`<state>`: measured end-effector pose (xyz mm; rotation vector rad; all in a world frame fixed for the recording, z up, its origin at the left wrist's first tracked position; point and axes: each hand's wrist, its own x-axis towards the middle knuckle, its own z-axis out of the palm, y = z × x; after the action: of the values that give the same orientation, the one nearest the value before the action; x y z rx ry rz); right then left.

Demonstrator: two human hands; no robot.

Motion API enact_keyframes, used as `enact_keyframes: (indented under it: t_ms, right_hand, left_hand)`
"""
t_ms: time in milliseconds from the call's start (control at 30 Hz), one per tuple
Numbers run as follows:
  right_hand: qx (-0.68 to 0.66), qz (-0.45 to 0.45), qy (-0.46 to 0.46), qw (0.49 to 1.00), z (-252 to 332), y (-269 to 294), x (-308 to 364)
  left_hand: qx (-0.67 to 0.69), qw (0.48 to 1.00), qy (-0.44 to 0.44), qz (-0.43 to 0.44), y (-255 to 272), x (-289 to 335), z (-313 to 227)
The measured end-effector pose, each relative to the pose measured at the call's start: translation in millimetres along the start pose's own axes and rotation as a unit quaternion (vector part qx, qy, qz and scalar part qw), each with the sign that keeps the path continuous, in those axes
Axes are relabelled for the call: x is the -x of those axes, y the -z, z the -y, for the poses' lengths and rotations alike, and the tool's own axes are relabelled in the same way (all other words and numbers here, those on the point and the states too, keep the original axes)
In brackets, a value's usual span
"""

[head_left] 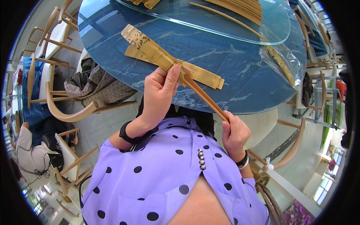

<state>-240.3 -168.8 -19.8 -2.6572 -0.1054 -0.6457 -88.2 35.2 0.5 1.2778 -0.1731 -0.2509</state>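
Note:
My left hand (162, 87) pinches a gold-brown paper chopstick sleeve (144, 42) between thumb and fingers, over the table's near edge. A pair of brown chopsticks (205, 96) sticks out of the sleeve's near end, slanting down to the right. Their other ends are gripped by my right hand (234, 133), thumb against fingers. How far the chopsticks reach inside the sleeve is hidden. Beneath the held sleeve, more flat paper sleeves (210, 79) lie on the blue marbled table (232, 88).
A clear glass turntable (180, 23) carries a pile of chopsticks (240, 9), one lying apart. To the right is a crumpled clear plastic bag (279, 63) with sleeves inside. A wooden chair (71, 117) holding a patterned bag (99, 88) stands left of the table.

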Motion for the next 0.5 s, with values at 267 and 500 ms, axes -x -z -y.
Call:
enact_keyframes:
  t_ms: [267, 500]
  right_hand:
    - [-0.026, 0.006, -0.006, 1.0, 0.3, -2.0, -1.9]
    - [-0.042, 0.014, -0.012, 0.999, 0.1, -0.2, -5.0]
  left_hand:
    - [0.01, 1.0, 0.003, 0.02, -2.7, 4.2, 7.7]
    - [0.023, 1.0, -0.002, 0.019, 3.6, 2.6, 6.8]
